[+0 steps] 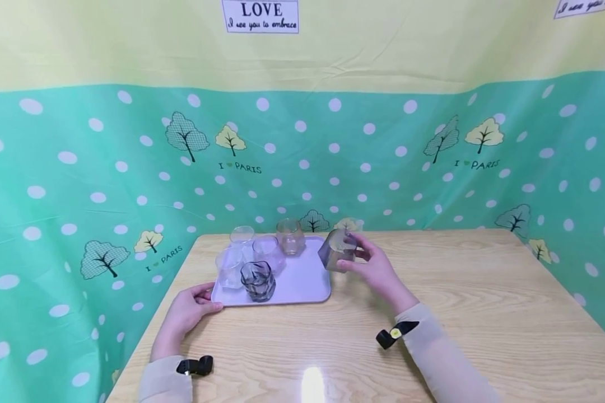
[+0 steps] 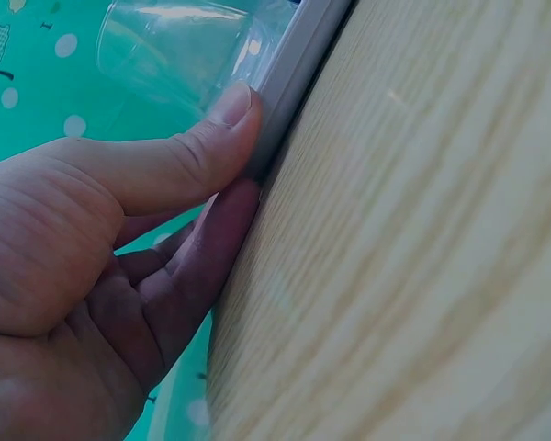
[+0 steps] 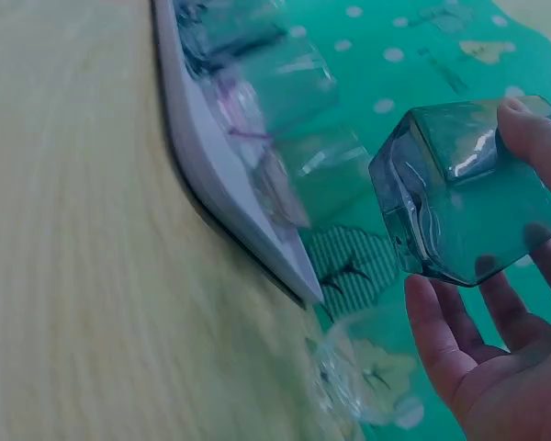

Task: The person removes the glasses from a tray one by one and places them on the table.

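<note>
While tray (image 1: 302, 285) is held at corner by left hand (image 1: 186, 309), glass (image 1: 331, 252) is gripped in fingers (image 3: 511, 310) of right hand (image 1: 375, 270) by tray's right end — judged stiff, slick, breakable; best grasped round sides.

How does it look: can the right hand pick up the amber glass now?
Probably not: the right hand already holds a smoky grey glass, which also sits between it and the amber glass. It would likely need to put that down first.
</note>
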The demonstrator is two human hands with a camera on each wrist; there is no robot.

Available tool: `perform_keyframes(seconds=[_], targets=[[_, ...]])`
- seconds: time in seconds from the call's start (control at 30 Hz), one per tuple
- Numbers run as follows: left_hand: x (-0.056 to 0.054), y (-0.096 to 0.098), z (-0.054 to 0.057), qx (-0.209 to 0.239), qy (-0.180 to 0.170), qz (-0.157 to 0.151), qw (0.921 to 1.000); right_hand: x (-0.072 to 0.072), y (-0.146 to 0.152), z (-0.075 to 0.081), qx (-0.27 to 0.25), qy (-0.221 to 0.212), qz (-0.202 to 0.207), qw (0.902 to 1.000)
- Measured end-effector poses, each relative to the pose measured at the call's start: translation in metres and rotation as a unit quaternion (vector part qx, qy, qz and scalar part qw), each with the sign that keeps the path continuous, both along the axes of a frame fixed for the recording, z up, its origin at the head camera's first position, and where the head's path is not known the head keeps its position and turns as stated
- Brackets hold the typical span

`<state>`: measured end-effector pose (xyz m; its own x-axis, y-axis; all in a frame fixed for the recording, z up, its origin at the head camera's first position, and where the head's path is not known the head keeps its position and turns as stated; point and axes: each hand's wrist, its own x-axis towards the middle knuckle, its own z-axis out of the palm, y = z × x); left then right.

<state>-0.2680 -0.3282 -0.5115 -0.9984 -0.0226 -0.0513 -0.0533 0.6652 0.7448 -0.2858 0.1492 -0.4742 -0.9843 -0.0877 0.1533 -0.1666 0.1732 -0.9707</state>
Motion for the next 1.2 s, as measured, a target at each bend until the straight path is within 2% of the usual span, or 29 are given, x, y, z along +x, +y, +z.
perform_keyframes(seconds=[0.2, 0.4, 0.6, 1.0, 1.2], targets=[[0.000, -0.001, -0.002, 0.000, 0.003, 0.001, 1.0000, -0.013, 0.034, 0.002, -0.019, 0.008, -0.028, 0.9994], [0.003, 0.001, -0.001, 0.002, -0.004, 0.006, 1.0000, -0.019, 0.067, -0.004, -0.047, -0.003, -0.050, 0.9976], [0.003, 0.003, 0.000, -0.005, -0.003, 0.006, 1.0000, -0.023, 0.087, -0.014, -0.067, -0.018, -0.064, 0.9955], [0.002, 0.003, 0.002, -0.012, 0.000, 0.005, 0.9999, -0.037, 0.098, -0.033, -0.069, -0.064, -0.115, 0.9889], [0.002, 0.003, 0.001, -0.007, -0.001, 0.005, 1.0000, -0.037, 0.095, -0.033, -0.048, -0.058, -0.125, 0.9894]])
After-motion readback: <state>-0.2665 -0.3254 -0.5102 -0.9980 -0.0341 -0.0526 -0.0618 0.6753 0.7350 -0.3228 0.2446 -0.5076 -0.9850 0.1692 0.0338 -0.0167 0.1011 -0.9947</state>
